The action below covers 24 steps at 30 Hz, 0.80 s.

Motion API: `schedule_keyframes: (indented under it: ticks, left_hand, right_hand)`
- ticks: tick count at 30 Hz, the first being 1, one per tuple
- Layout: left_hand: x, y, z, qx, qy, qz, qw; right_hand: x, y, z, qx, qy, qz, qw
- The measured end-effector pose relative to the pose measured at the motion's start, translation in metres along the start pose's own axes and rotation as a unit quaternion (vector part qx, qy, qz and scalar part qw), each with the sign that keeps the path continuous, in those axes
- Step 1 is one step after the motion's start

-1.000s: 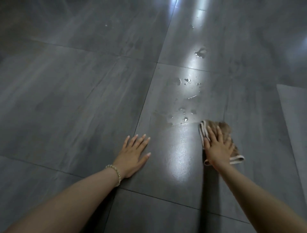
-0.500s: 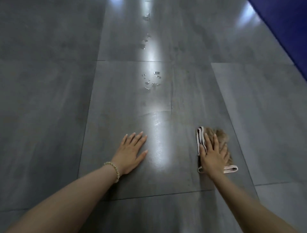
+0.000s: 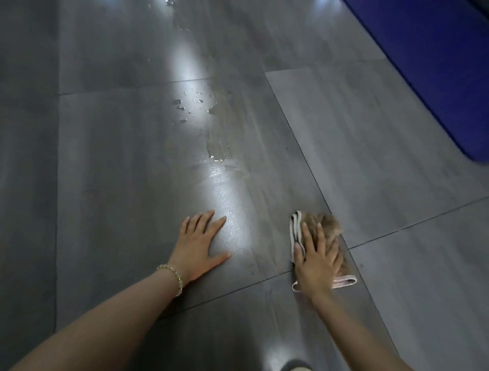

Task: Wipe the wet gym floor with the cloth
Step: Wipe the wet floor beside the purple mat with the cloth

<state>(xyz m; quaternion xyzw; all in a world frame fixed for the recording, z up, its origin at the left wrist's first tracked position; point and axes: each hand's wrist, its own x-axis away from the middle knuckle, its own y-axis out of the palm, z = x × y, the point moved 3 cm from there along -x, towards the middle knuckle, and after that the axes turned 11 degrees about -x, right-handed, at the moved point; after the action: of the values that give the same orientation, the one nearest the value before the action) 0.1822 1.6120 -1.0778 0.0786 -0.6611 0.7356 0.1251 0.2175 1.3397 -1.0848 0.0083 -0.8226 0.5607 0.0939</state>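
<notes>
Gym floor [image 3: 111,159], right hand [image 3: 316,260] flat on cloth [image 3: 324,225]

both arms are stretched forward and down. the left hand [image 3: 202,247] is laid flat, palm down, fingers spread. the right hand [image 3: 316,260] is pressed flat too, fingers extended, slightly blurred.

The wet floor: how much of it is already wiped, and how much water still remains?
Partly done. The tile patch beside the left hand shows only a thin smeared sheen, no drops. The right hand presses the folded cloth flat on the floor. Left to wipe: the droplets farther ahead, a small puddle, and more water at the far edge.
</notes>
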Motion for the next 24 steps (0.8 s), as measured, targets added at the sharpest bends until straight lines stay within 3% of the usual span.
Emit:
schedule_keyframes:
  ticks: [4,6,7,10,12,15,18,20,22,24]
  left_hand:
    - [-0.002,-0.002,0.002,-0.002,-0.004,0.009,1.000]
    - [-0.002,-0.004,0.003,0.006,-0.007,0.005,1.000]
    - [-0.004,-0.006,0.003,0.009,-0.008,0.005,1.000]
    - [-0.004,-0.009,0.005,0.002,-0.007,0.000,1.000]
    - [-0.004,-0.011,0.006,-0.008,-0.004,-0.011,1.000]
    - [-0.007,-0.017,0.000,0.001,0.016,0.006,1.000]
    - [-0.005,-0.023,-0.014,0.010,0.029,0.042,0.999]
    - [0.000,-0.024,-0.027,0.018,0.011,0.049,0.999]
    - [0.004,-0.025,-0.039,0.017,-0.004,0.050,0.999]
    - [0.008,-0.025,-0.051,0.016,-0.022,0.048,0.998]
  right_hand:
    - [0.056,0.024,-0.040,0.034,-0.248,-0.064,0.966]
    - [0.044,0.018,-0.025,0.047,-0.288,-0.067,0.954]
    - [0.032,0.013,-0.011,0.058,-0.262,-0.047,0.962]
    - [-0.003,-0.005,0.023,0.011,-0.043,-0.020,0.999]
    - [0.004,-0.001,0.011,-0.013,0.006,-0.005,1.000]
    - [0.056,0.025,-0.049,0.016,-0.181,-0.061,0.981]
    - [0.090,0.044,-0.077,0.017,-0.377,-0.134,0.916]
    - [0.068,0.042,-0.065,0.021,-0.429,-0.123,0.895]
    - [0.027,0.029,-0.043,0.027,-0.351,-0.088,0.932]
    - [-0.023,0.009,-0.014,0.008,-0.155,-0.061,0.986]
